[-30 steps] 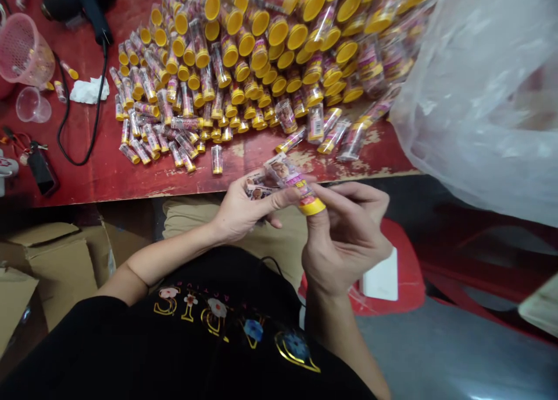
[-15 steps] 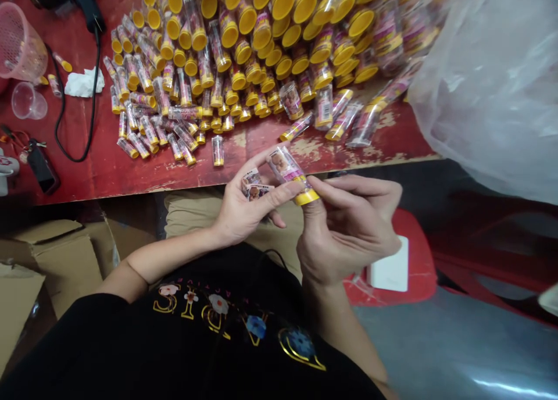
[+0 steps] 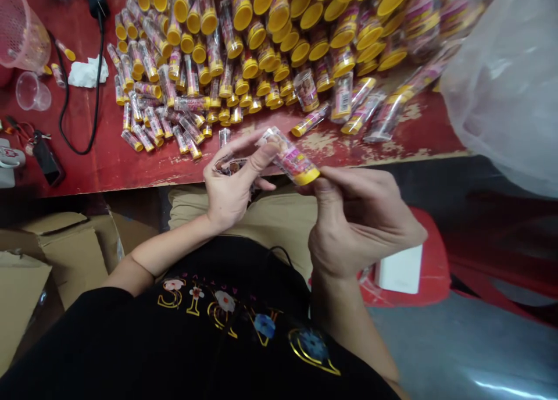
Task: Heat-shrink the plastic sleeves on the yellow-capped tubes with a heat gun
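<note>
Tilted tube (image 3: 290, 154) near the edge of the desk (image 3: 104, 170), left hand (image 3: 231, 185) gripping its upper end plus printed slips (image 3: 231, 166), right hand (image 3: 364, 225) pinching its yellow cap (image 3: 307, 177); tube pile (image 3: 226, 31) on the desk

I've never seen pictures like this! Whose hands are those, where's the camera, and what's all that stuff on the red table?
There's no robot here, just a person's own left hand and right hand. The camera is worn on their head, looking forward and down. Both hands hold one clear tube with a yellow end, and the left also holds small printed pieces. On the red table lie many similar tubes, a pink basket and a crumpled white tissue.
</note>
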`<state>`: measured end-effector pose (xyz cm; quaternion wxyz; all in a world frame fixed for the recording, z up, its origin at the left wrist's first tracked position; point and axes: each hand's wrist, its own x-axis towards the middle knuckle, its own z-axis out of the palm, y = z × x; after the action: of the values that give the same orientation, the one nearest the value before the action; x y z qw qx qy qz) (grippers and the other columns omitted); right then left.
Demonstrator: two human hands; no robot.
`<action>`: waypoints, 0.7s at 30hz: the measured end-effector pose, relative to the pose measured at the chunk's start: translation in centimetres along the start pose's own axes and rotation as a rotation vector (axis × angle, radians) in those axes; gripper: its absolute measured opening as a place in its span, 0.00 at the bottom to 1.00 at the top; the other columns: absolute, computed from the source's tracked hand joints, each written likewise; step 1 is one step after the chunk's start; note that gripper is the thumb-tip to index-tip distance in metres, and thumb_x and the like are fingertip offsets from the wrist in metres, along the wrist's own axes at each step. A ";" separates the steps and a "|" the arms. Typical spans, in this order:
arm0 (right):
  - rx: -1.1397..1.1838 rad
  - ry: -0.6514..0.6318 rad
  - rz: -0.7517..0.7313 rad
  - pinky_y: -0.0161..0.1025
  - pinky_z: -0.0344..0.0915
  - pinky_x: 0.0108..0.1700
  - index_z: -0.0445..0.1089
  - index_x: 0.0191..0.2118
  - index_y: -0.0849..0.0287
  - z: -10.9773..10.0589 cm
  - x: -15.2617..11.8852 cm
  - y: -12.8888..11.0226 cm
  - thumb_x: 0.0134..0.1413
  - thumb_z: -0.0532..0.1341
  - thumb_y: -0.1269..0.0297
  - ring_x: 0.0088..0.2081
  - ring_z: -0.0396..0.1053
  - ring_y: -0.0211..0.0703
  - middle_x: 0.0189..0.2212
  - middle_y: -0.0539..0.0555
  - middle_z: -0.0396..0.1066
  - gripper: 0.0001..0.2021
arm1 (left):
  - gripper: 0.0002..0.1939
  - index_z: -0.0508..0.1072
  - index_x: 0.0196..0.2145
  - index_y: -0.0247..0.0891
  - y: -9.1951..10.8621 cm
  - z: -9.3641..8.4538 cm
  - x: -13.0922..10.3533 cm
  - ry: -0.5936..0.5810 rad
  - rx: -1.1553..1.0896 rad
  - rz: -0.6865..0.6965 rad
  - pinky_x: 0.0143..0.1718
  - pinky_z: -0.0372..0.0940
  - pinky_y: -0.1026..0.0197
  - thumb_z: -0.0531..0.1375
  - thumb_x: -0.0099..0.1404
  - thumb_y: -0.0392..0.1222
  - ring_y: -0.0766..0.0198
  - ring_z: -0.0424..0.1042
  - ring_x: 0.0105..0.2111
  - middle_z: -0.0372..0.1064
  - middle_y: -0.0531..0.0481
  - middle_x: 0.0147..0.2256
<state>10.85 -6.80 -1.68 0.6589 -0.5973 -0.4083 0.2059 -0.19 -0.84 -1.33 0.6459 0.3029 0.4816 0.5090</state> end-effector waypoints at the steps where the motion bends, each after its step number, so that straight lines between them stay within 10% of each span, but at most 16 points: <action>1: 0.032 -0.023 0.016 0.44 0.76 0.39 0.79 0.48 0.50 0.0 0.0 0.0 0.60 0.69 0.63 0.36 0.74 0.42 0.39 0.52 0.74 0.11 | 0.24 0.78 0.50 0.45 0.1 0.0 0.1 0.011 0.004 0.006 0.26 0.74 0.68 0.73 0.59 0.55 0.63 0.80 0.38 0.77 0.51 0.45; 5: 0.051 -0.131 0.073 0.45 0.78 0.41 0.76 0.55 0.49 0.1 0.0 -0.1 0.55 0.72 0.56 0.43 0.75 0.47 0.45 0.55 0.73 0.21 | 0.24 0.78 0.47 0.44 0.6 0.0 0.2 -0.009 0.035 -0.013 0.24 0.70 0.71 0.74 0.57 0.55 0.63 0.79 0.39 0.77 0.51 0.42; 21: -0.082 -0.122 0.009 0.53 0.75 0.43 0.80 0.47 0.49 -0.1 -1.0 0.3 0.57 0.71 0.56 0.42 0.73 0.51 0.38 0.55 0.72 0.13 | 0.24 0.75 0.50 0.43 0.5 0.4 -1.0 -0.002 0.084 -0.142 0.21 0.66 0.71 0.73 0.59 0.50 0.69 0.76 0.33 0.76 0.51 0.42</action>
<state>10.38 -7.56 -2.28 0.6067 -0.6120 -0.4532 0.2280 0.00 -1.57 -0.42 0.6674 0.2954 0.5223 0.4410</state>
